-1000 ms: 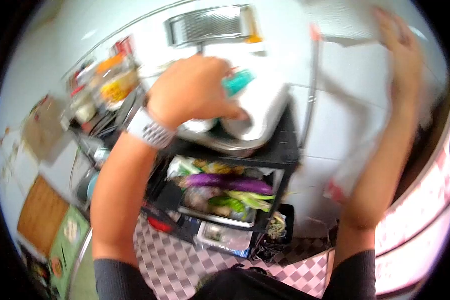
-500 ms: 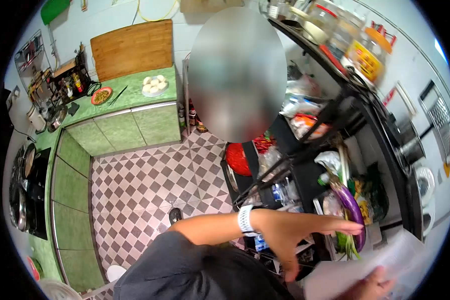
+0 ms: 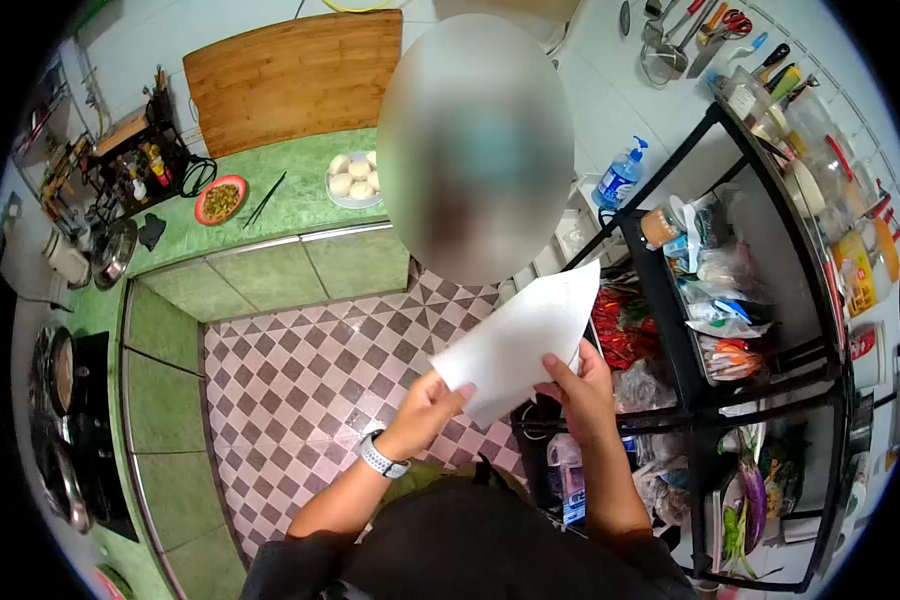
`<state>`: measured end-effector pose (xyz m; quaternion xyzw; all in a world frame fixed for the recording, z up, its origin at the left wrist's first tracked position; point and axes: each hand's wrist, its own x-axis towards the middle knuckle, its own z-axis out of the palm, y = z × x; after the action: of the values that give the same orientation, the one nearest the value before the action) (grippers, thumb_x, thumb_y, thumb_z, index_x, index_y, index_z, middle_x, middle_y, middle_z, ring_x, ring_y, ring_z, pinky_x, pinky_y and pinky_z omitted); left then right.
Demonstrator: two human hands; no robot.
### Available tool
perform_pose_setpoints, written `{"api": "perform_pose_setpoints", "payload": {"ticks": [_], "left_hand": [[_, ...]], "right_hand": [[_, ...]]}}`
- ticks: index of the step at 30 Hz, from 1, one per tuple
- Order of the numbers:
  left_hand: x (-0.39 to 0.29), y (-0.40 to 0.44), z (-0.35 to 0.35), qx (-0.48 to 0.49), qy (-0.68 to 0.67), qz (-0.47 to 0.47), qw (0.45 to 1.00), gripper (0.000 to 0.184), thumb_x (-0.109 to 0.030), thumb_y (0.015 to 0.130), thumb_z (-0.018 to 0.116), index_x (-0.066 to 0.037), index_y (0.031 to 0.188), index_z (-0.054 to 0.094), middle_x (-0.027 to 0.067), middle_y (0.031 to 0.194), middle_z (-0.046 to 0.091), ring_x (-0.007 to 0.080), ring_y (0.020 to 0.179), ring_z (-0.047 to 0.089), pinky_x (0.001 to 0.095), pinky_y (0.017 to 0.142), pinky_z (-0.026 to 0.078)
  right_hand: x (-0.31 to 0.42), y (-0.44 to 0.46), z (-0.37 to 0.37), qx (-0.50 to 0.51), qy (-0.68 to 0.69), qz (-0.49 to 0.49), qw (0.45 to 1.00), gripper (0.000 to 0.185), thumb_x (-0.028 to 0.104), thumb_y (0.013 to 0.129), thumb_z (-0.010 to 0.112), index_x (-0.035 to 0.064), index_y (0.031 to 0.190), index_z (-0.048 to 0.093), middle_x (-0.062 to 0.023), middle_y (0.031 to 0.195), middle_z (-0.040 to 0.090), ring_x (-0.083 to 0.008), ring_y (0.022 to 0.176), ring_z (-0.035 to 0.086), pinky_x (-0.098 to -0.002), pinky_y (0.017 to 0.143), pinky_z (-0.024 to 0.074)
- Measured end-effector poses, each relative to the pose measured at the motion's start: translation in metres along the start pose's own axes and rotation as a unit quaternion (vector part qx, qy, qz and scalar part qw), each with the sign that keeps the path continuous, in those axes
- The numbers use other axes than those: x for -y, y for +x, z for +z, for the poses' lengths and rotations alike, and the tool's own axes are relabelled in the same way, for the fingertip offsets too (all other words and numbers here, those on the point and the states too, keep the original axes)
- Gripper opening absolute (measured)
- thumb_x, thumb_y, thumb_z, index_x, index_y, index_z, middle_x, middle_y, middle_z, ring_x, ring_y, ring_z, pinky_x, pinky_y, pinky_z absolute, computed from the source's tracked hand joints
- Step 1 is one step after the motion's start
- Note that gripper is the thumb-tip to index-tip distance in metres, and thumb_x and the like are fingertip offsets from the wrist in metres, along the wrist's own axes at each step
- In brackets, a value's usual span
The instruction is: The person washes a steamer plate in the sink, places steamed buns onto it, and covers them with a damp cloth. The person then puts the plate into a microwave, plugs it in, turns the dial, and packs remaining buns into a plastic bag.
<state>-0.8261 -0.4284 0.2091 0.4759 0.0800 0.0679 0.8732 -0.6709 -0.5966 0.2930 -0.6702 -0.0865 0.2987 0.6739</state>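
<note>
A folded white sheet of what looks like paper towel [image 3: 520,338] is stretched between my two hands, in front of my body and above the tiled floor. My left hand [image 3: 420,415], with a white-strapped watch [image 3: 380,457] at the wrist, pinches its lower left corner between thumb and fingers. At the lower right edge, my right hand [image 3: 582,392] grips the sheet, thumb on top and fingers partly hidden behind it.
To the right stands a black rack [image 3: 682,410] with bags, red chillies [image 3: 625,330] and an eggplant [image 3: 752,495]. On the green counter [image 3: 300,185] are a plate of white buns [image 3: 355,182], a red-rimmed dish [image 3: 221,200] and chopsticks [image 3: 266,198]. A blurred area covers the top centre.
My view has turned away from the rack. Both hands have come to the centre with the paper towel; my left hand, earlier empty and reaching right, now holds it too.
</note>
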Motion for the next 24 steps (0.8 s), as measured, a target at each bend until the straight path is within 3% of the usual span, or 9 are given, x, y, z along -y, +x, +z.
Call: {"api": "perform_pose_setpoints", "payload": {"ticks": [1, 3, 5, 7, 9, 11, 12, 16, 24], "left_hand": [[-0.008, 0.008, -0.017, -0.040, -0.060, -0.019, 0.997, 0.058, -0.024, 0.103, 0.058, 0.000, 0.150, 0.036, 0.0077, 0.135, 0.059, 0.0169, 0.119, 0.059, 0.0331, 0.100, 0.048], [-0.034, 0.032, -0.042, 0.028, -0.221, 0.033, 0.974, 0.054, -0.027, 0.105, 0.053, 0.001, 0.149, 0.038, 0.0090, 0.140, 0.056, 0.0175, 0.122, 0.058, 0.0343, 0.101, 0.048], [-0.050, 0.060, -0.051, -0.016, -0.238, 0.032, 0.971, 0.052, -0.023, 0.103, 0.057, 0.001, 0.147, 0.042, 0.0091, 0.135, 0.060, 0.0136, 0.116, 0.060, 0.0308, 0.095, 0.050], [-0.053, 0.095, -0.070, -0.079, 0.062, 0.093, 0.991, 0.046, -0.020, 0.102, 0.061, 0.002, 0.140, 0.050, 0.0080, 0.126, 0.066, 0.0096, 0.104, 0.064, 0.0269, 0.087, 0.052], [-0.053, 0.138, -0.095, -0.136, 0.099, 0.049, 0.984, 0.037, -0.017, 0.101, 0.063, 0.003, 0.131, 0.059, 0.0060, 0.114, 0.071, 0.0073, 0.094, 0.065, 0.0237, 0.081, 0.052], [-0.052, 0.182, -0.122, -0.180, -0.023, 0.037, 0.983, 0.029, -0.017, 0.102, 0.061, 0.003, 0.122, 0.064, 0.0047, 0.106, 0.072, 0.0066, 0.088, 0.065, 0.0238, 0.078, 0.052], [-0.060, 0.203, -0.130, -0.212, 0.006, 0.033, 0.977, 0.027, -0.017, 0.102, 0.061, 0.003, 0.120, 0.065, 0.0052, 0.104, 0.072, 0.0071, 0.088, 0.065, 0.0234, 0.077, 0.052], [-0.094, 0.277, -0.158, -0.252, -0.003, -0.009, 0.968, 0.029, -0.013, 0.102, 0.056, 0.006, 0.122, 0.062, 0.0102, 0.110, 0.071, 0.0131, 0.093, 0.068, 0.0272, 0.081, 0.055], [-0.100, 0.425, -0.219, -0.134, -0.264, -0.062, 0.953, 0.045, -0.017, 0.093, 0.064, 0.008, 0.130, 0.055, 0.0193, 0.120, 0.066, 0.0313, 0.114, 0.064, 0.0450, 0.100, 0.051]], "right_hand": [[-0.002, 0.019, 0.007, 0.023, 0.035, 0.015, 0.999, 0.041, 0.011, 0.092, 0.070, 0.0015, 0.130, 0.055, -0.0072, 0.116, 0.068, -0.0165, 0.098, 0.068, -0.0333, 0.077, 0.0602], [-0.005, 0.057, 0.021, 0.020, 0.019, 0.041, 0.999, 0.041, 0.012, 0.093, 0.069, 0.0022, 0.130, 0.055, -0.0073, 0.116, 0.067, -0.0167, 0.098, 0.068, -0.0335, 0.078, 0.0603], [-0.004, 0.093, 0.039, 0.021, 0.036, 0.042, 0.998, 0.036, 0.014, 0.093, 0.069, 0.0019, 0.125, 0.058, -0.0069, 0.109, 0.069, -0.0148, 0.090, 0.070, -0.0261, 0.068, 0.0618], [-0.007, 0.133, 0.047, 0.053, 0.074, 0.067, 0.994, 0.035, 0.016, 0.093, 0.071, 0.0022, 0.123, 0.059, -0.0067, 0.108, 0.068, -0.0149, 0.091, 0.069, -0.0263, 0.065, 0.0618], [-0.009, 0.179, 0.048, 0.057, 0.093, 0.100, 0.989, 0.038, 0.019, 0.092, 0.074, 0.0025, 0.123, 0.059, -0.0061, 0.107, 0.068, -0.0145, 0.088, 0.069, -0.0267, 0.062, 0.0616], [-0.012, 0.227, 0.041, 0.080, 0.094, 0.157, 0.980, 0.042, 0.023, 0.090, 0.076, 0.0024, 0.123, 0.060, -0.0073, 0.106, 0.068, -0.0172, 0.086, 0.069, -0.0326, 0.070, 0.0619], [-0.015, 0.253, 0.037, 0.086, 0.081, 0.152, 0.981, 0.044, 0.024, 0.089, 0.077, 0.0022, 0.123, 0.060, -0.0068, 0.101, 0.069, -0.0144, 0.079, 0.068, -0.0273, 0.059, 0.0566], [-0.020, 0.352, 0.020, 0.134, 0.039, 0.120, 0.983, 0.028, 0.013, 0.091, 0.072, 0.0014, 0.116, 0.063, -0.0028, 0.092, 0.067, -0.0061, 0.063, 0.055, -0.0212, 0.046, 0.0396], [0.023, 0.501, 0.021, 0.170, 0.001, 0.161, 0.972, 0.032, 0.017, 0.091, 0.072, 0.0015, 0.118, 0.066, -0.0019, 0.085, 0.067, -0.0060, 0.054, 0.050, -0.0217, 0.046, 0.0373]]}}
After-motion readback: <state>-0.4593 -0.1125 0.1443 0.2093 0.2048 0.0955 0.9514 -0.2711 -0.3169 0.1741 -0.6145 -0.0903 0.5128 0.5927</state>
